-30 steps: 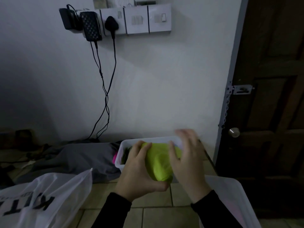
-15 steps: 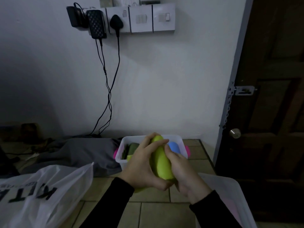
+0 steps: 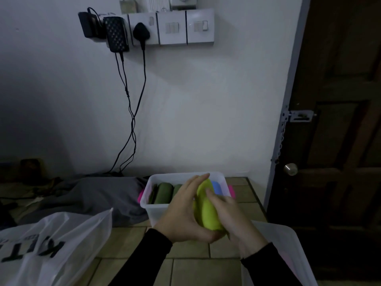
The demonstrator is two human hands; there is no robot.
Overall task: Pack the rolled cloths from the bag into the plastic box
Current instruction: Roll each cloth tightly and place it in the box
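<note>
Partway through, by the look of it; plastic box (image 3: pixel 156 211) on the tiled floor (image 3: pixel 191 271) near the wall, already holding at least two dark green rolls (image 3: pixel 164 193) laid side by side at its left, with a blue roll (image 3: pixel 216 186) showing at its right behind the hands; middle of the box hidden, so exact count impossible to tell; yellow-green rolled cloth (image 3: pixel 208 211) held above the near edge of the box, not yet inside; left hand (image 3: pixel 183 215) wrapped around the roll from the left and below, fingers curled closed on it; right hand (image 3: pixel 233 215) pressed against the other side, fingers (image 3: pixel 212 195) laid over the top, closed on the same roll, apparently tightening or shaping it; probably one more placement due, into whatever gap remains between green and blue; white plastic bag (image 3: pixel 51 250) lying open at lower left, contents not visible, so number of cloths left cannot be judged; translucent lid-like piece (image 3: pixel 288 250) at lower right, apart from the box, likely for closing afterwards.
</note>
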